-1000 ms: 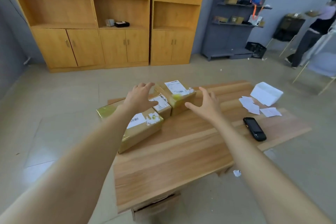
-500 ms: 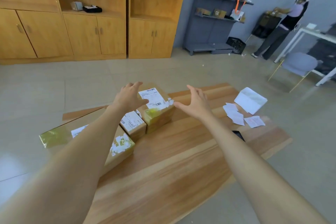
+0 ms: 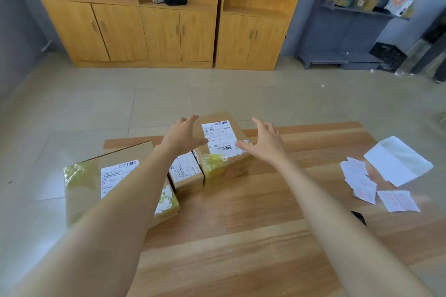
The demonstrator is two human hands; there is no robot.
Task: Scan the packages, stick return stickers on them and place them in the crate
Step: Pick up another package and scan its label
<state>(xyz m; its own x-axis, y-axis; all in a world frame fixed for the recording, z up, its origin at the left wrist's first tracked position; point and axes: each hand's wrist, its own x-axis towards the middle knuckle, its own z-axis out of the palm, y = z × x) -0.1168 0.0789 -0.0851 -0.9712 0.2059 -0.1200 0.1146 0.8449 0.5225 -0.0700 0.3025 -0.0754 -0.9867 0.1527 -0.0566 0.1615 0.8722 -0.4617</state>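
Three cardboard packages with white shipping labels sit on the left of the wooden table (image 3: 241,236). The tallest package (image 3: 226,152) stands at the far side, a small package (image 3: 185,173) is just left of it, and a large flat package (image 3: 108,181) lies at the table's left edge, partly behind my left forearm. My left hand (image 3: 183,135) hovers with spread fingers at the tall package's left side. My right hand (image 3: 264,140) hovers, fingers spread, at its right side. Neither hand holds anything. The black scanner (image 3: 359,217) is mostly hidden behind my right forearm.
Loose return stickers (image 3: 362,181) and a white sheet (image 3: 398,161) lie on the table's right side. Wooden cabinets (image 3: 169,31) and a grey shelf unit (image 3: 350,19) stand across the tiled floor. A black crate (image 3: 388,55) sits on the floor by the shelf.
The view has swung back to centre and the person at the right is out of frame. Both hands stay spread either side of the tall package, a little closer over it.
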